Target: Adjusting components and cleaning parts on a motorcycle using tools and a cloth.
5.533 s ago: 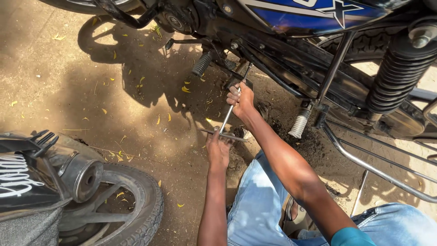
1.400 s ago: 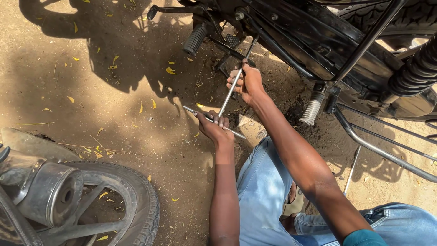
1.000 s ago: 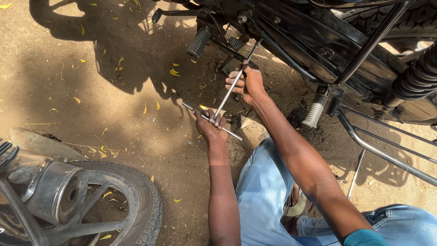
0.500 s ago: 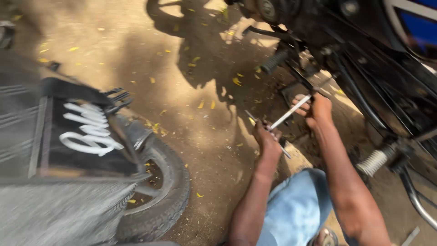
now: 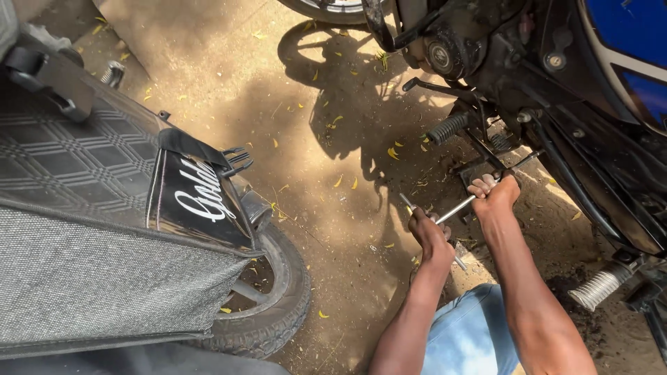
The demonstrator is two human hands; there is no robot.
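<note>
Gripping a metal cross wrench with both hands, we crouch beside a motorcycle on bare dirt ground. Our left hand is closed tight around the lower crossbar, near where the bars meet, and our right hand is curled shut around the long shaft higher up. The wrench sits just right of the picture's centre, close under the motorcycle's lower frame. Its long axis runs on a slant, the working end pointing toward two o'clock into the dark underside of the motorcycle, the near end toward eight o'clock. The shorter bar crosses it, one tip sticking out at about ten o'clock past our left knuckles, the other showing below the wrist at about five o'clock. We cannot tell which bolt the far end meets, since that part lies in shadow.

A ribbed footpeg juts out at twelve o'clock from the wrench, and a coiled spring-like footrest lies at four o'clock. Our blue jeans show at six o'clock. To the nine o'clock side stands a second vehicle with a patterned seat and a rubber tyre. The ground is dusty, sunlit, dappled with shade and strewn with small yellow leaves
</note>
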